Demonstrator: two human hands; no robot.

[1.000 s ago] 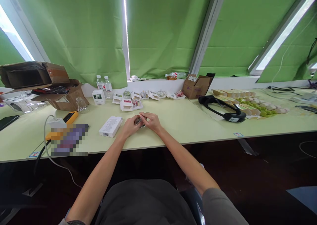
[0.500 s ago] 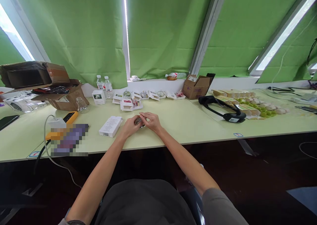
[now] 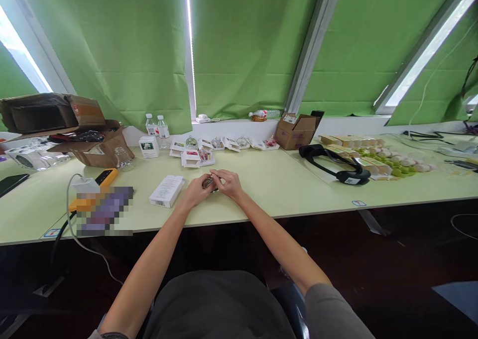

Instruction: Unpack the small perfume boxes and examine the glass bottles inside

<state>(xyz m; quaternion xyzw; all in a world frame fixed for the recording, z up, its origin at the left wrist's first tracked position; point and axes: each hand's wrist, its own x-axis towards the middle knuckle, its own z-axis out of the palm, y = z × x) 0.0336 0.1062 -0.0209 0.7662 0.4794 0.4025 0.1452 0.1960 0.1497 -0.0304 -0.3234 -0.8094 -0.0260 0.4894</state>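
Note:
Near the table's front edge, my left hand is closed around the side of a small round, shiny glass-like ornament. Fingers of both hands cover much of it. My right hand meets it from the other side, thumb and fingertips pinched together at its top; whatever lies between those fingertips is too small to name. A white printed box lies flat on the table just left of my left hand.
Several opened white boxes with round ornaments stand along the back of the pale table. Left are water bottles, cardboard boxes and a yellow power bank. A black headset and egg-carton-like trays lie right.
Hardly anything differs. The fingertips of my right hand have shifted very slightly at the top of the ornament; both hands stay in the same place.

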